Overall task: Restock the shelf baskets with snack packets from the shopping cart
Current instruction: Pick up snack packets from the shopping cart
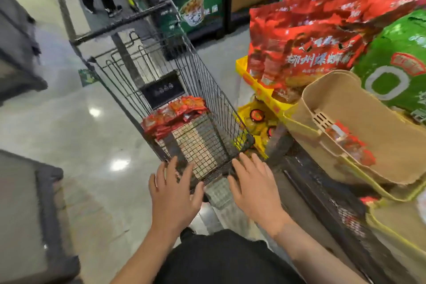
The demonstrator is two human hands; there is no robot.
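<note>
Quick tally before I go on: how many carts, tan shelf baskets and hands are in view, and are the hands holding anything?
Shopping cart: 1
Tan shelf baskets: 2
Hands, both open and empty, left hand and right hand: 2
Total: 5

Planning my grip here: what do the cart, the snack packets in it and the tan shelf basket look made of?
Cart: dark coated metal wire, an open grid. Snack packets: glossy red film, probably plastic, crinkled and reflective. Tan basket: seemingly matte moulded plastic, with smooth walls and slotted vents.
</note>
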